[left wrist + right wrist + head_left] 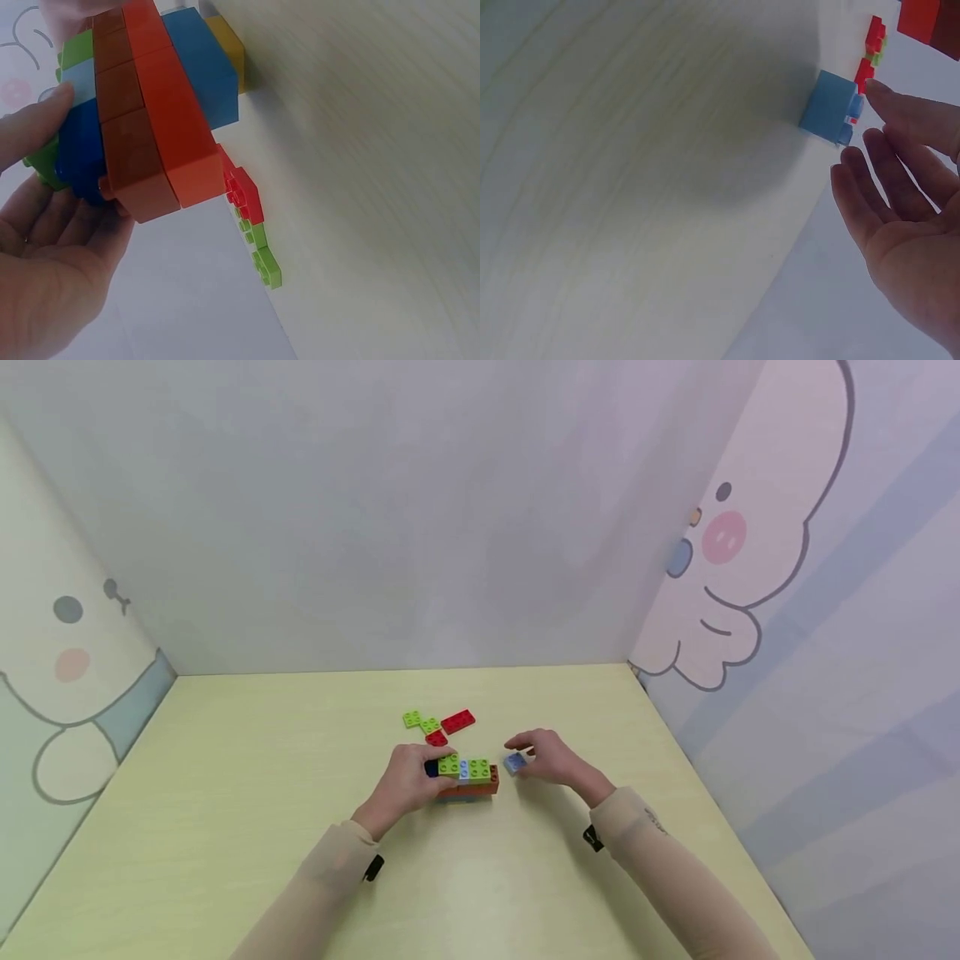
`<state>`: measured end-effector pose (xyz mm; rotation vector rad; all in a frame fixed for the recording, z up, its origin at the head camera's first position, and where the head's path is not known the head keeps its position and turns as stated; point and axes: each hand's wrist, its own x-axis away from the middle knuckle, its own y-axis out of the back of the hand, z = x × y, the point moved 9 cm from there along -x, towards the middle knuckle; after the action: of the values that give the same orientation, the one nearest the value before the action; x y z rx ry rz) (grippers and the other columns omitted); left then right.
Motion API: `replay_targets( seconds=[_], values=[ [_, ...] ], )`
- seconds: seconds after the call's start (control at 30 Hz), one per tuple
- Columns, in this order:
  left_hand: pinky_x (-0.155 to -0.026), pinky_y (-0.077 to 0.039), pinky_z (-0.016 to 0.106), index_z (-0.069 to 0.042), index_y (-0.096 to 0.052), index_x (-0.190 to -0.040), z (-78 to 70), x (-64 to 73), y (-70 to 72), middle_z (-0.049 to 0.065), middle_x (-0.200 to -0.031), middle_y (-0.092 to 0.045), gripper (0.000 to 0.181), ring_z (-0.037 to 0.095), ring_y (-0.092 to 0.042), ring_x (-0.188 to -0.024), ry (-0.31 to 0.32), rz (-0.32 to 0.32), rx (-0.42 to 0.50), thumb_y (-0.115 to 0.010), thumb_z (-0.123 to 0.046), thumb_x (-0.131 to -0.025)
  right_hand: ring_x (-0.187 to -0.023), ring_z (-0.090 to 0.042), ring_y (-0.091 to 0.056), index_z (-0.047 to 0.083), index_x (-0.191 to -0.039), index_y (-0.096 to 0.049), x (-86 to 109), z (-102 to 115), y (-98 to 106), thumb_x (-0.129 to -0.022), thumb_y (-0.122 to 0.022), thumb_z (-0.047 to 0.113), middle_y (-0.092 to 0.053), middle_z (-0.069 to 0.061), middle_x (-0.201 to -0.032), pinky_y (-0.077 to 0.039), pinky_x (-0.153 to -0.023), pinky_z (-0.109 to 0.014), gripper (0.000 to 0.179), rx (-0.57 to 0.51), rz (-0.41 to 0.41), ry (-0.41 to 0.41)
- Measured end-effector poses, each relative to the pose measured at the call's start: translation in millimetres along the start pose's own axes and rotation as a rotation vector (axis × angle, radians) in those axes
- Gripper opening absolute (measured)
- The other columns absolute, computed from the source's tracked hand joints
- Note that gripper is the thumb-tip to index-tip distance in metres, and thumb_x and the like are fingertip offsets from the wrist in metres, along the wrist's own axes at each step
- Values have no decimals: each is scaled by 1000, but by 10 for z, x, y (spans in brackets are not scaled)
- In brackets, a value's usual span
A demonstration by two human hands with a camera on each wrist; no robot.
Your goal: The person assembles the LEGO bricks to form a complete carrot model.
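Observation:
My left hand (401,783) grips the left end of a toy brick assembly (477,789), thumb on the near side and fingers on the far side. Green and light blue studded bricks top it, with a dark blue brick by the hand. Lower down, the left wrist view shows brown and orange-red rows (176,112), a blue brick (202,67) and a yellow brick (227,52). Just right of the assembly, a single blue brick (829,107) stands on the table. My right hand (553,758) hovers beside it, fingers loosely bent and thumb apart, holding nothing.
Behind the assembly lie two light green pieces (412,718), a long red piece (458,721) and a small red piece (436,738). The pale wooden table (262,760) meets a grey back wall (420,527) and side walls with cartoon figures.

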<state>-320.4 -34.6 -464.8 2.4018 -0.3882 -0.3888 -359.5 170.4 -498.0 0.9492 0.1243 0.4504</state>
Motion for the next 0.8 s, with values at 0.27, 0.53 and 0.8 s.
replay_targets(
  seconds=[0.27,0.53,0.8],
  values=[
    [-88,-46,40,-13,-72,-114,40,-5,-13,7,-114,-64,43,22,-56,-102,58,28,-5,-84,-21,-73,-102,-20,-57,6,-115,-69,-103,-120,-123,-75,-72,-5,-64,-5,-113,-46,-88,-40,42,50,7,-41],
    [-88,-45,40,-13,-72,-114,34,-24,-45,7,-115,-63,44,24,-55,-103,80,53,-9,-84,-23,-74,-94,-18,-58,9,-108,-72,-73,-154,-89,-77,-75,1,-66,-3,-108,-48,-84,-39,32,38,-37,-71],
    [-87,-45,41,-13,-73,-112,30,-26,-23,7,-113,-63,40,26,-55,-103,78,50,0,-84,-22,-74,-95,-17,-59,1,-113,-69,-36,92,112,-80,-76,8,-65,-3,-108,-50,-83,-35,35,-63,-94,-4]
  ],
)
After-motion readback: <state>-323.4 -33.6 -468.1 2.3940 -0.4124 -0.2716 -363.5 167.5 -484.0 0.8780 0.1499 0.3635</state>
